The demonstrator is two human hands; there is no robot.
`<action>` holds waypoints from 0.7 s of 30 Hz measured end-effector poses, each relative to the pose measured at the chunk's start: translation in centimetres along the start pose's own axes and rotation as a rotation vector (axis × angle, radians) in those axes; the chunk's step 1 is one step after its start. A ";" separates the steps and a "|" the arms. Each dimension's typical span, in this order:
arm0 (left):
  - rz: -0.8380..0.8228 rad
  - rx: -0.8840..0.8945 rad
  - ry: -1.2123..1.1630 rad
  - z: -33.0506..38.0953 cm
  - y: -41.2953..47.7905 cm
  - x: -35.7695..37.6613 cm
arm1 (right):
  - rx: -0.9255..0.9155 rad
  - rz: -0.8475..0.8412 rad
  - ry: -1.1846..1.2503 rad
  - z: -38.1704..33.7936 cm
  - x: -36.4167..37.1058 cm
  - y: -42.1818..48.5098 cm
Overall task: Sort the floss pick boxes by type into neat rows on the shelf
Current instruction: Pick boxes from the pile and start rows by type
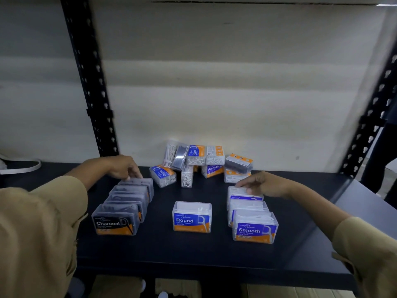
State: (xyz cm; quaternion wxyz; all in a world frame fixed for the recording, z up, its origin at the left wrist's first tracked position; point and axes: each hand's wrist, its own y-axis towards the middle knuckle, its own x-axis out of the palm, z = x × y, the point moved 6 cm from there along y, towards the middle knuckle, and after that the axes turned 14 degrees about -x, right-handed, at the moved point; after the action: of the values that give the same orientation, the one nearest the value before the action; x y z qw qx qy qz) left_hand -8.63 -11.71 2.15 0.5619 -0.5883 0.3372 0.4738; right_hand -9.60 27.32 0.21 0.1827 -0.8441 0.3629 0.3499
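Note:
On the dark shelf (163,250) a row of several Charcoal boxes (116,222) runs back on the left. My left hand (123,167) rests its fingertips on the rearmost Charcoal box (139,183). A single Round box (192,217) stands in the middle. On the right is a row of Smooth boxes (254,229). My right hand (261,183) grips the top of the rearmost Smooth box (242,193). An unsorted heap of mixed boxes (199,162) lies against the back wall.
Black perforated uprights stand at the back left (92,93) and right (371,117). A pale wall panel closes the back. The lighter shelf edge (365,203) angles off at the right. Cardboard boxes (178,287) sit below the shelf.

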 end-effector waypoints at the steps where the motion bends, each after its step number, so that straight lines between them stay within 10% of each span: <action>1: -0.006 -0.002 0.003 -0.1 0.0 0.0 | -0.001 -0.003 0.004 0.0 0.0 0.0; 21: -0.040 -0.069 0.088 -0.4 -1.0 0.0 | -0.025 -0.028 0.083 -0.2 0.4 -0.7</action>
State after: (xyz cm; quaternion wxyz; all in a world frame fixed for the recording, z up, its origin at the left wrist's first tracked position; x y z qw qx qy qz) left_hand -7.66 -11.94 2.44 0.5354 -0.6342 0.3333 0.4473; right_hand -8.77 27.51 0.12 0.1620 -0.8652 0.3538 0.3162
